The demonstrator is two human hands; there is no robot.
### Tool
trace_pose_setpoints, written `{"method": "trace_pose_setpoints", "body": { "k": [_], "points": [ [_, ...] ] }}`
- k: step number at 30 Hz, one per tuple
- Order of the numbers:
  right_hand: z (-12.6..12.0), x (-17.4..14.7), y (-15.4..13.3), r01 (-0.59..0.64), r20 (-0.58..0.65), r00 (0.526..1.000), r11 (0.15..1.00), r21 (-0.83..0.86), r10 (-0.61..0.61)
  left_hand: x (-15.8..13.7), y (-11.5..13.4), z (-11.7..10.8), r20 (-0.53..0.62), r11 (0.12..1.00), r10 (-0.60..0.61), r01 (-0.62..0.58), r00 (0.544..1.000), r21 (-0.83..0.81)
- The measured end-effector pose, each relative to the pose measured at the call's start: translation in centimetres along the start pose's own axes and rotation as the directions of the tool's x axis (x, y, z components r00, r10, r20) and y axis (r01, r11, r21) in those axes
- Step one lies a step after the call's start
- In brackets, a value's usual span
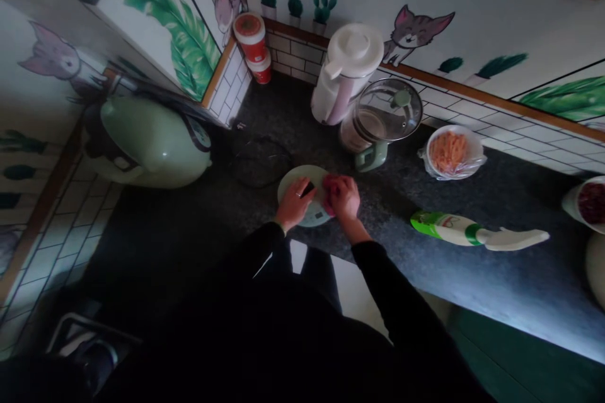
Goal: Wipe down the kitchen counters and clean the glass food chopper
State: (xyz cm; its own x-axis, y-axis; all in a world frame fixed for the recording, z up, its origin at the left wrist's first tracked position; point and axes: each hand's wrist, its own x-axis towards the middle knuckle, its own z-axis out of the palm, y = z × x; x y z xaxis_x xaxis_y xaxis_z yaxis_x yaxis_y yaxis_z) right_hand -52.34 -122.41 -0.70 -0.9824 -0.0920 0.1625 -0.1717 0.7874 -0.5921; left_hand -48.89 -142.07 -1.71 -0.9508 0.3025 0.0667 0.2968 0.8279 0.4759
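A round pale green appliance base, with a small panel near its front edge, lies on the dark counter. My left hand rests on its left side, fingers stretched out over the top beside a small black part near the middle. On the right side of the base, my right hand is closed around a pink cloth that touches the surface. Some of the cloth is hidden under the fingers. Just behind stands a glass kettle with a green handle, its glass lid tilted on top.
A white thermos jug and two stacked red tubs stand along the back wall. To the left is a green rounded appliance. A bowl of orange shreds and a spray bottle lie to the right. A black cord curls behind the base.
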Motion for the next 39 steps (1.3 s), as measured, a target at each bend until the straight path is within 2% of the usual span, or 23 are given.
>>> {"method": "trace_pose_setpoints", "body": {
  "k": [2,6,8,10,13,15,17,20,22,28,30,33,35,37,39],
  "points": [
    [0.0,0.3,0.0,-0.010,-0.012,1.000,1.000,0.001,0.010,0.1,0.1,-0.1,-0.005,1.000,-0.008,0.008,1.000,0.014],
    [-0.8,-5.9,0.4,-0.018,-0.019,1.000,0.998,0.061,0.019,0.0,0.1,0.0,-0.033,1.000,0.017,-0.018,0.999,-0.011],
    [-1.0,-7.5,0.8,-0.038,-0.019,0.999,0.996,0.084,0.039,0.0,-0.1,0.0,-0.035,0.999,0.022,-0.024,0.999,-0.033],
    [-0.8,-5.9,1.0,-0.067,-0.026,0.997,0.994,0.087,0.069,0.1,-0.1,0.1,-0.031,0.999,0.018,-0.019,0.999,-0.039],
    [-0.1,-1.0,1.1,-0.102,-0.056,0.993,0.991,0.082,0.107,0.2,-0.1,0.1,-0.012,1.000,0.005,-0.006,1.000,-0.023],
    [0.1,0.0,1.1,-0.112,-0.068,0.991,0.990,0.086,0.118,0.2,0.0,0.0,-0.003,1.000,-0.003,0.003,1.000,-0.017],
    [-0.1,-2.1,1.1,-0.126,-0.071,0.989,0.988,0.088,0.132,0.2,0.0,0.0,-0.008,1.000,0.000,-0.001,1.000,-0.025],
    [-0.6,-7.2,1.1,-0.152,-0.062,0.986,0.986,0.061,0.156,0.0,-0.2,0.0,-0.026,0.999,0.022,-0.023,0.999,-0.048],
    [-0.6,-8.2,1.1,-0.167,-0.053,0.984,0.985,0.035,0.168,0.0,-0.2,0.1,-0.032,0.998,0.027,-0.029,0.999,-0.054],
    [0.5,-1.3,0.9,-0.187,-0.090,0.978,0.982,0.036,0.190,0.2,0.1,-0.1,-0.006,1.000,-0.002,0.002,1.000,-0.012],
    [0.4,-2.3,0.7,-0.153,-0.085,0.984,0.987,0.046,0.156,0.2,0.2,-0.2,-0.010,1.000,-0.007,0.007,1.000,-0.009],
    [-0.4,-6.5,0.6,-0.057,-0.024,0.998,0.996,0.065,0.059,0.1,0.1,-0.2,-0.020,1.000,0.014,-0.014,1.000,-0.023],
    [-0.9,-7.3,0.8,-0.013,0.017,1.000,0.998,0.068,0.012,0.1,0.0,-0.2,-0.019,0.999,0.026,-0.026,0.999,-0.035],
    [-0.7,-4.8,0.8,-0.004,0.029,1.000,0.999,0.052,0.002,0.1,-0.1,-0.1,-0.009,0.999,0.024,-0.024,1.000,-0.036],
    [0.1,0.0,0.7,0.007,0.040,0.999,0.999,0.042,-0.009,0.2,-0.1,-0.1,0.009,0.999,0.022,-0.021,1.000,-0.025]
  ]
}}
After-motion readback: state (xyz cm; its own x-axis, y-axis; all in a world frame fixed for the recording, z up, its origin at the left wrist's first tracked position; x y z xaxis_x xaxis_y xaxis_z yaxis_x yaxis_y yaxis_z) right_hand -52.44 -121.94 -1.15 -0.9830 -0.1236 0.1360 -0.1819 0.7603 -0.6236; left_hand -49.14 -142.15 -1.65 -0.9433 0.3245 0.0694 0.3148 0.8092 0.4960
